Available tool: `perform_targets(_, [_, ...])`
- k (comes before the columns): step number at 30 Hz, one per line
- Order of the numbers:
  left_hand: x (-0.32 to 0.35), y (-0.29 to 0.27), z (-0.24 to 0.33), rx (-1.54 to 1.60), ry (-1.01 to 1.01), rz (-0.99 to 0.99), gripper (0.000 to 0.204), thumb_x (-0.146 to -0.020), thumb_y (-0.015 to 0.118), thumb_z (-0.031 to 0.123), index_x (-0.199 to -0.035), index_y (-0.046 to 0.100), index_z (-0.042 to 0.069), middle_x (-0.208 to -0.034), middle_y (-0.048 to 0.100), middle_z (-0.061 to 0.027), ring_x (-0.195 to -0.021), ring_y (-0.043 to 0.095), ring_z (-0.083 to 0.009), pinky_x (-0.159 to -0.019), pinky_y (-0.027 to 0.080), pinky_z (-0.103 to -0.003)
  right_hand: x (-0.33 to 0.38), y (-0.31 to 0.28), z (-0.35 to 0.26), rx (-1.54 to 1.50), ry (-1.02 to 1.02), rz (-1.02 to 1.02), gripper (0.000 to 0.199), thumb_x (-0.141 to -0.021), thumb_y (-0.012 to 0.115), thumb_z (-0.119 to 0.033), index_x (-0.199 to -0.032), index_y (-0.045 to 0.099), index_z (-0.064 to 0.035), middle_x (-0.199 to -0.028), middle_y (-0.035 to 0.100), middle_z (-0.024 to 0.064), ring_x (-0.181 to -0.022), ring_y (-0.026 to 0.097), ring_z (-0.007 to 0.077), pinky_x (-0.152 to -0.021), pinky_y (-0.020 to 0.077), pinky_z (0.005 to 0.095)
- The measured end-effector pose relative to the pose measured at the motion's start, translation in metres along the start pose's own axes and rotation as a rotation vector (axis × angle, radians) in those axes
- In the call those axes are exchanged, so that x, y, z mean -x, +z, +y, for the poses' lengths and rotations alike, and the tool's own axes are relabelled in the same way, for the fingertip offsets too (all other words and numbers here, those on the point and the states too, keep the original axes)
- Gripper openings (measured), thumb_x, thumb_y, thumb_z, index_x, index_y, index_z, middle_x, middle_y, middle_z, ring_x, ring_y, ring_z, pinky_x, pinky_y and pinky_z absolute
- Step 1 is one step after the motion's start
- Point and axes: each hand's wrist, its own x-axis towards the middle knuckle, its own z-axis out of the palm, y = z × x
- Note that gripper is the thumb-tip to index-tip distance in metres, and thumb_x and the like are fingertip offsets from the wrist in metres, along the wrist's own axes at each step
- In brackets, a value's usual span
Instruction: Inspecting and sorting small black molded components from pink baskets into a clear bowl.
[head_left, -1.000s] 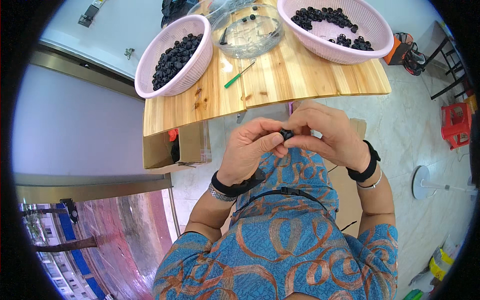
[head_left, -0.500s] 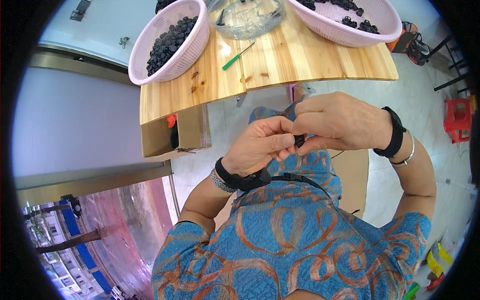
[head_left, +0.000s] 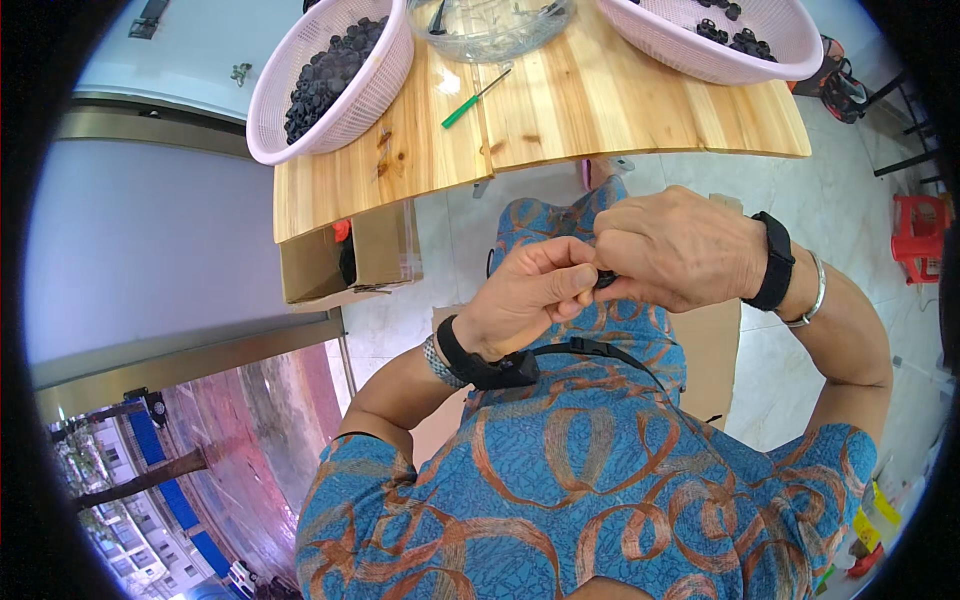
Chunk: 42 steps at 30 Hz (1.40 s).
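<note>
Both hands meet over my lap, in front of the table's near edge. My left hand [head_left: 538, 292] pinches a small black part [head_left: 604, 279] between thumb and fingers. From the other side my right hand [head_left: 672, 250] closes on the same part, its fingers bent down over it. Most of the part is covered by fingers, so its exact kind cannot be made out. Similar small black parts [head_left: 335, 75] fill the left pink basket [head_left: 377, 108] on the table.
A green-handled screwdriver [head_left: 470, 103] lies on the wooden table [head_left: 560, 110]. Behind it stands a clear round tray [head_left: 490, 42]. The right pink basket [head_left: 690, 62] holds several black parts. Below the table's left side sits an open cardboard box [head_left: 385, 248]; a red stool [head_left: 915, 238] stands far right.
The right hand has turned a little, with its fingers lower over the black part, which shows less now. My view has shifted slightly; both hands keep their hold.
</note>
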Motion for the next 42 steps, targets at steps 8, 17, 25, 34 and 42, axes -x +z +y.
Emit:
perform_targets(8, [-0.009,0.005,0.013,-0.066,0.160,0.076,0.018,-0.091,0.053,0.021,-0.096,0.055,0.005,-0.076,0.057,0.0005,-0.062,0.049,-0.0034,-0.053,0.039,-0.015,0.000,0.006,0.014,-0.307,0.193,0.249,0.025,-0.074,0.070,-0.021,-0.079,0.052,-0.0043,-0.062,0.045,0.0040,-0.054,0.047,0.0188,-0.047,0.0375,0.0293])
perform_targets(17, [-0.007,0.006,0.016,-0.198,0.252,0.059,0.032,-0.094,0.043,0.031,-0.102,0.055,0.002,-0.078,0.058,-0.0031,-0.064,0.052,-0.0071,-0.053,0.040,-0.019,-0.003,0.020,0.001,-0.452,0.294,0.543,0.028,-0.070,0.074,-0.017,-0.091,0.060,-0.0051,-0.059,0.040,-0.0007,-0.053,0.039,0.0102,-0.046,0.0316,0.0235])
perform_targets(25, [-0.008,0.013,0.014,-0.428,0.447,0.111,0.036,-0.094,0.040,0.037,-0.091,0.054,0.004,-0.073,0.057,-0.0032,-0.059,0.049,-0.0068,-0.050,0.039,-0.019,-0.006,0.033,-0.006,-0.498,0.270,0.661,0.024,-0.075,0.070,-0.010,-0.096,0.060,-0.0040,-0.067,0.049,-0.0004,-0.055,0.041,0.0066,-0.048,0.0331,0.0212])
perform_targets(34, [-0.003,0.015,0.016,-0.356,0.411,0.114,0.030,-0.094,0.044,0.033,-0.090,0.053,0.004,-0.067,0.052,-0.0002,-0.053,0.042,-0.0035,-0.046,0.033,-0.016,-0.009,0.057,-0.002,-0.735,0.294,0.784,0.023,-0.078,0.067,-0.006,-0.099,0.058,-0.0010,-0.077,0.052,0.0005,-0.062,0.047,0.0050,-0.054,0.0383,0.0178])
perform_targets(42, [0.002,0.015,0.012,-0.390,0.532,0.135,0.027,-0.095,0.043,0.029,-0.095,0.054,0.004,-0.065,0.050,0.0013,-0.052,0.040,-0.0025,-0.046,0.033,-0.016,-0.015,0.053,-0.006,-0.738,0.208,0.744,0.024,-0.082,0.062,-0.004,-0.104,0.056,0.0010,-0.081,0.055,0.0021,-0.071,0.054,0.0066,-0.060,0.0427,0.0195])
